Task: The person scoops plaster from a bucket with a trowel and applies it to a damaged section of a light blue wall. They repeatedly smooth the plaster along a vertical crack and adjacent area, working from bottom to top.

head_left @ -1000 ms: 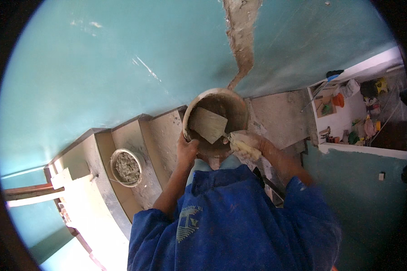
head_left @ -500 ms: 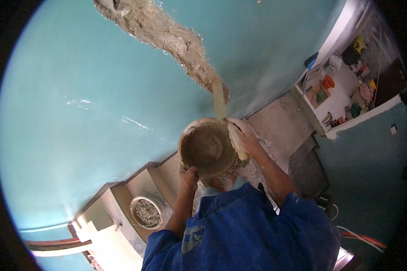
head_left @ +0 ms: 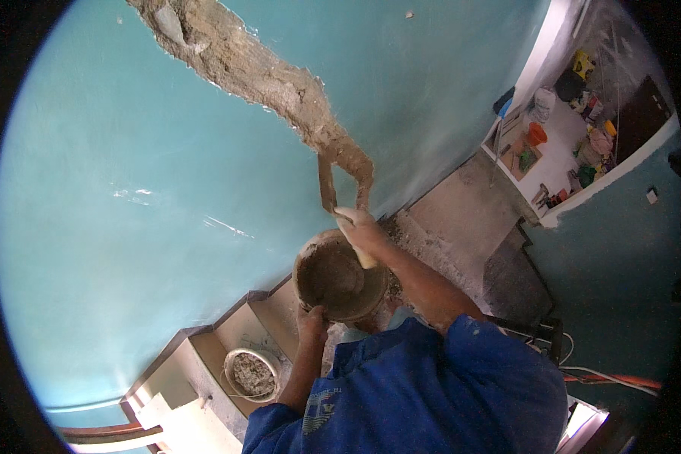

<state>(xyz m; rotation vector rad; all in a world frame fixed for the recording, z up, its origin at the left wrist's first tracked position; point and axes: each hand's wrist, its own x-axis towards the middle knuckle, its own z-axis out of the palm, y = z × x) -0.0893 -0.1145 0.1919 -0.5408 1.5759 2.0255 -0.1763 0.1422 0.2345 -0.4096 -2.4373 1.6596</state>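
Note:
My left hand (head_left: 312,321) grips the near rim of a round, shallow basin (head_left: 300,291) that holds wet grey-brown mortar (head_left: 327,272). My right hand (head_left: 363,231) is closed around the pale handle of a trowel, just above the basin's far side. The trowel's narrow blade (head_left: 326,181), coated with mortar, points up against the turquoise wall. Its tip reaches the lower part of a rough, plaster-smeared channel (head_left: 272,83) that runs diagonally down the wall. Beside the blade, a narrow strip of the channel (head_left: 365,178) continues downward.
Stairs (head_left: 242,321) descend at lower left, with a white bucket (head_left: 227,368) of rubble on one step. Debris (head_left: 424,246) lies on the floor right of the basin. Through an opening at upper right are an orange bucket (head_left: 536,135) and clutter. Cables (head_left: 605,378) run at lower right.
My right hand has moved left with the trowel, bringing its blade to the channel's left side. The basin has shifted slightly lower, still in my left hand. The view has also shifted a little.

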